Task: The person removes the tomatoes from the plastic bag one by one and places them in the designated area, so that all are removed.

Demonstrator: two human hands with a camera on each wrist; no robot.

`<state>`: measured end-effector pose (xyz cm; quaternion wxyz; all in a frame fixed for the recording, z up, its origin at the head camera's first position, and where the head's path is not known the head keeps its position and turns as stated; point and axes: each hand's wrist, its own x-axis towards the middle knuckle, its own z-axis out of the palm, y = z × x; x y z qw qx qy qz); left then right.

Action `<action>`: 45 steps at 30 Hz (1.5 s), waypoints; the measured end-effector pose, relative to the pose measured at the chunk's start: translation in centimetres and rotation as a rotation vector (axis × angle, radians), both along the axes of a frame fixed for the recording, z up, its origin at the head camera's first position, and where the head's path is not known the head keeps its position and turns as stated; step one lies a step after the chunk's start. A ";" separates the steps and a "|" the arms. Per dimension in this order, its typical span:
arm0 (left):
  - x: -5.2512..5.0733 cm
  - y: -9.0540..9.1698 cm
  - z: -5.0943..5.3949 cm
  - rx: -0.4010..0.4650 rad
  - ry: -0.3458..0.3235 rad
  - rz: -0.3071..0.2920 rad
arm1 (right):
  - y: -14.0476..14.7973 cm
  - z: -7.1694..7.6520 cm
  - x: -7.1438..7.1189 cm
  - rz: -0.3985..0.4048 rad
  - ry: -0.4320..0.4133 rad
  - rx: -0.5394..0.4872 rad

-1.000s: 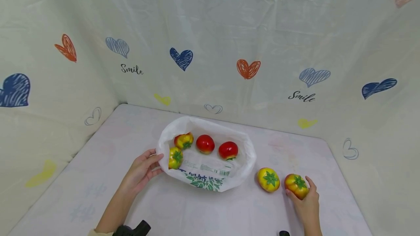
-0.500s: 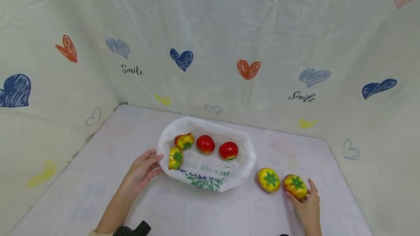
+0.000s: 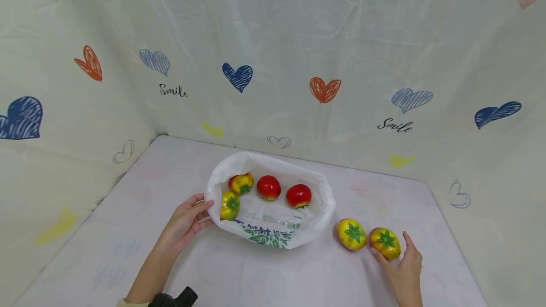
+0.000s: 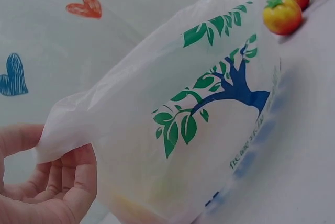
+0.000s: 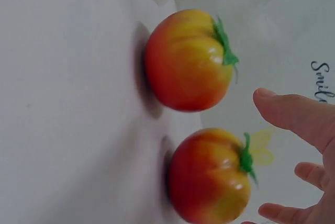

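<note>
On the pale table (image 3: 239, 278) a thin plastic bag (image 3: 264, 214), probably light and floppy, gapes, its rim pinched by the left hand (image 3: 187, 224), and the right hand (image 3: 404, 266), spread and gripping nothing, is beside two glossy round fruits (image 3: 385, 244), likely firm, slick and best held by the sides, below leafy green caps (image 5: 225, 43).

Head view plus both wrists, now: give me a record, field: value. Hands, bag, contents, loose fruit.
left: left hand pinches the bag's rim
right: right hand spread near the outer fruit, gripping nothing
bag: white plastic bag, mouth open, leaf-and-tree print
contents: four visible; two red fruits, two yellow-and-red fruits
loose: inner fruit and outer fruit, green-topped, close together, right of bag
surface: pale table
</note>
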<state>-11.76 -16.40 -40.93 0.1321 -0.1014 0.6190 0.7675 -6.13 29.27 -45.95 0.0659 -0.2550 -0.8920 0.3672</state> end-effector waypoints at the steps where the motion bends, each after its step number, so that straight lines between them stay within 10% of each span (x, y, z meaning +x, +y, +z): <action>1: 0.0 0.0 0.0 0.003 0.000 -0.001 | -0.2 0.4 0.0 -0.002 0.000 0.010; 10: -0.1 0.1 0.0 0.016 0.008 -0.011 | -3.3 3.0 0.3 0.051 0.177 0.036; 23: -0.3 0.2 0.0 0.010 -0.001 -0.009 | -10.5 6.9 0.2 0.357 0.502 0.006; 45: -0.1 0.2 0.1 0.021 -0.008 -0.010 | -20.1 7.3 -3.2 0.746 0.253 -0.169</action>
